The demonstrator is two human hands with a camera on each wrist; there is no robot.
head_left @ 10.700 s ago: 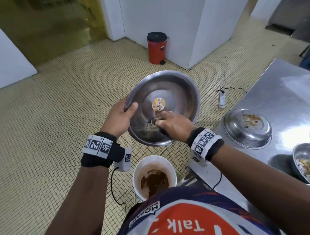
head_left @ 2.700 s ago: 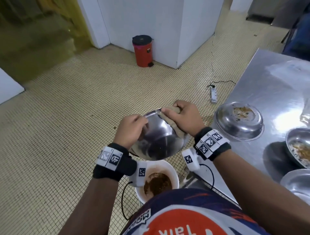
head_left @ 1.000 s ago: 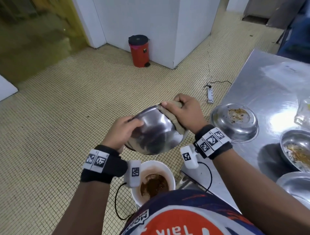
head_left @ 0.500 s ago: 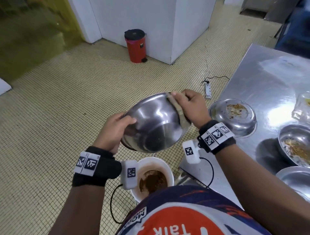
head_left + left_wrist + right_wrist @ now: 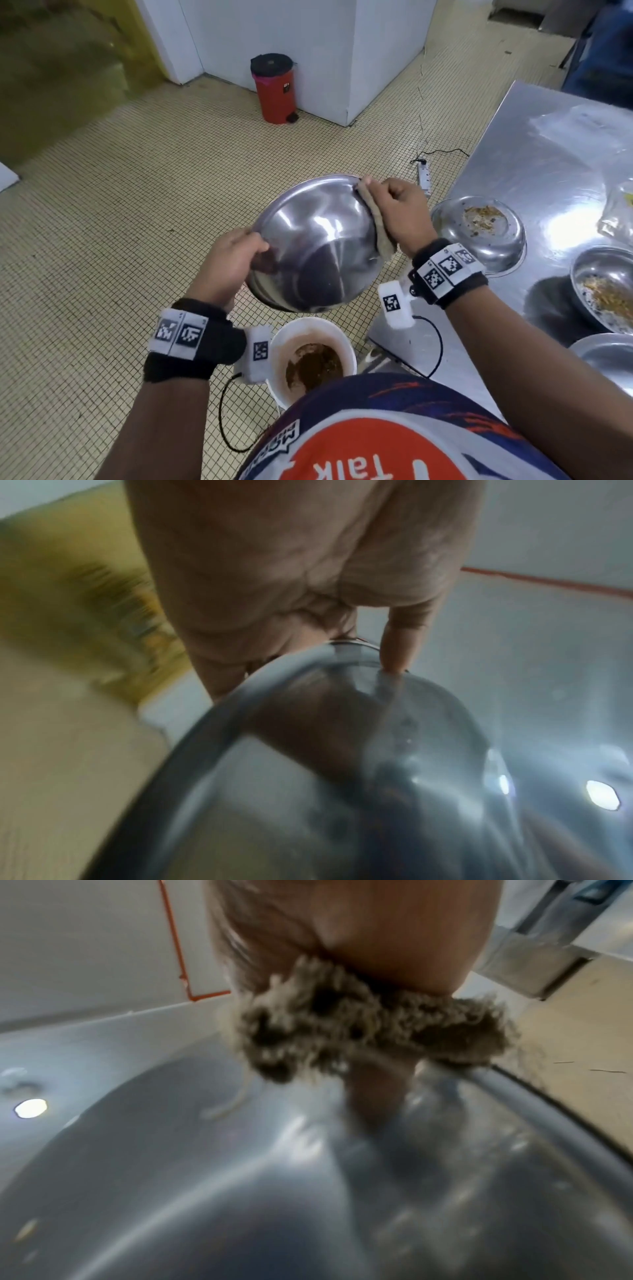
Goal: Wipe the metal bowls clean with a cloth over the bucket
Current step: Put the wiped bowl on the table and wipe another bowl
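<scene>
A large metal bowl hangs tilted above the white bucket, its outer side toward me. My left hand grips its left rim, thumb on the outside. My right hand holds a beige cloth against the bowl's right rim and outer wall. In the left wrist view the left hand pinches the bowl's rim. The right wrist view shows the frayed cloth bunched under the right hand on the bowl. The bucket holds brown slop.
To the right stands a steel table with an overturned dirty bowl, a soiled bowl and another bowl at the front. A power strip and a red bin are on the tiled floor.
Over the last second the bowl has risen and tipped, so more of its outer side faces me. My right hand slid the cloth up along the right rim. The left hand kept its grip.
</scene>
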